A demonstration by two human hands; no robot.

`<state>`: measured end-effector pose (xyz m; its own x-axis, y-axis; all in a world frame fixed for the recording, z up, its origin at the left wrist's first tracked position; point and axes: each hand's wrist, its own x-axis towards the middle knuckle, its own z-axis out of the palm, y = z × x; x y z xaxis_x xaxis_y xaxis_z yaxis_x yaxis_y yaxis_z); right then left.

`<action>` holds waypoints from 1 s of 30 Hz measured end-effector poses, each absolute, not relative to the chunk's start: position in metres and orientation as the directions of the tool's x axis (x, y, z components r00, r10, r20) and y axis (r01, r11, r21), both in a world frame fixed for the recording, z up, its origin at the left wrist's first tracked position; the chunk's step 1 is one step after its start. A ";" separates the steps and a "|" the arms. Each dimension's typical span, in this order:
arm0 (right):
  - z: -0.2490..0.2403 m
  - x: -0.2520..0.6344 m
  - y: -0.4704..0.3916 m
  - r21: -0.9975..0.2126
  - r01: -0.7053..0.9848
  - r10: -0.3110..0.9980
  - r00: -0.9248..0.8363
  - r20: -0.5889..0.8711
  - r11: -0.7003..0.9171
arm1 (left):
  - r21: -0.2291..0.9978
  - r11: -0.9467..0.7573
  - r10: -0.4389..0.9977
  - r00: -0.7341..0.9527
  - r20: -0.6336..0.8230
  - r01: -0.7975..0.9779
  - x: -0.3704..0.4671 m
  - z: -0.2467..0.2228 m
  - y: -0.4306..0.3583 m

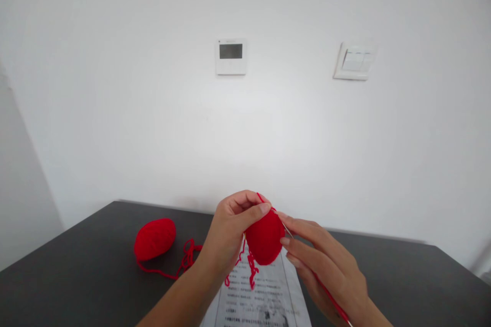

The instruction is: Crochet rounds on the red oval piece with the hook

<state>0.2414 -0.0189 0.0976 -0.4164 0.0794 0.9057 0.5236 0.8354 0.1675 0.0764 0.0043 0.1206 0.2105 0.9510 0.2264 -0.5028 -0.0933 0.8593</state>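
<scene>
A round piece of red crochet work (264,239) is held up above the table. My left hand (236,222) pinches its upper left edge between thumb and fingers, with a strand of red yarn over the forefinger. My right hand (326,260) is closed around a crochet hook (330,298) with a red handle. The hook's thin metal shaft meets the top right edge of the crochet work, and the right fingertips touch that edge. Loose red yarn tails (252,272) dangle below the piece.
A ball of red yarn (155,239) lies on the dark table (95,255) to the left, its strand tangled toward my left wrist. A printed sheet (253,301) lies under my hands. The white wall behind carries a thermostat panel (230,65) and a light switch (353,60).
</scene>
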 end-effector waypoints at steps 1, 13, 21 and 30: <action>0.097 0.242 -0.019 0.167 0.527 0.079 -0.411 0.908 0.833 | 0.863 -0.043 0.948 0.250 0.194 -0.504 0.075 0.122 0.004; 0.110 0.245 -0.022 0.048 0.313 0.114 -0.476 0.872 0.948 | 0.859 0.298 0.801 0.599 0.012 -0.417 0.061 0.117 0.019; 0.116 0.244 -0.024 0.018 0.298 0.130 -0.471 0.872 0.954 | 0.881 0.194 0.837 0.541 0.081 -0.432 0.063 0.116 0.018; 0.103 0.241 -0.024 0.015 0.497 0.189 -0.358 0.914 0.868 | 0.863 0.040 0.917 0.362 0.169 -0.503 0.068 0.120 0.013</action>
